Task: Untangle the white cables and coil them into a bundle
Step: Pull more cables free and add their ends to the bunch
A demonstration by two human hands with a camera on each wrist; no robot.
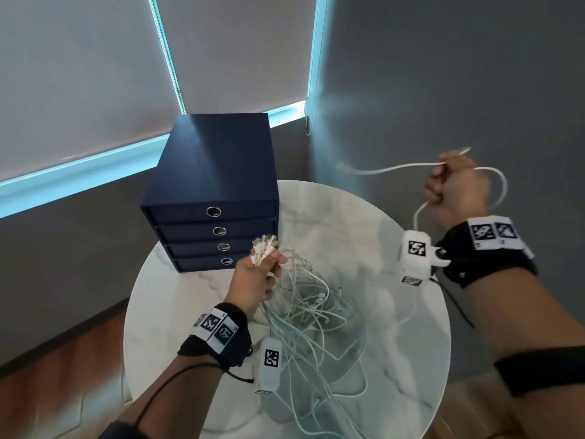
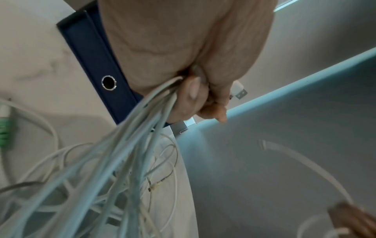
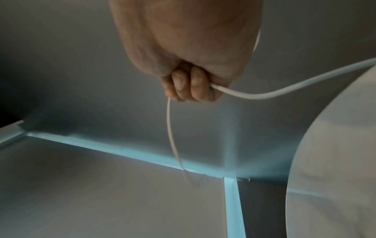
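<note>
Head view: in front of the drawer box (image 1: 210, 172) on the table (image 1: 411, 359), the left hand (image 1: 256, 280) grips the cables (image 1: 304, 315) by their plugs; the right hand (image 1: 456, 191), well right of the box, is fisted round one cable (image 1: 392, 168).

Left wrist: fingers (image 2: 191, 95) curl tight round the strands beside the box.

Right wrist: fingers (image 3: 195, 83) clench the one cable.

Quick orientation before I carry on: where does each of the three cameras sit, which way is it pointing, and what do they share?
Head: worn on the head, looking down at the round table and drawer box; both forearms show.
Left wrist: looks along the left hand gripping the cable bunch.
Right wrist: looks along the right hand gripping the single cable, window behind.
Shared: head and left wrist both show the drawer box and bunch.
</note>
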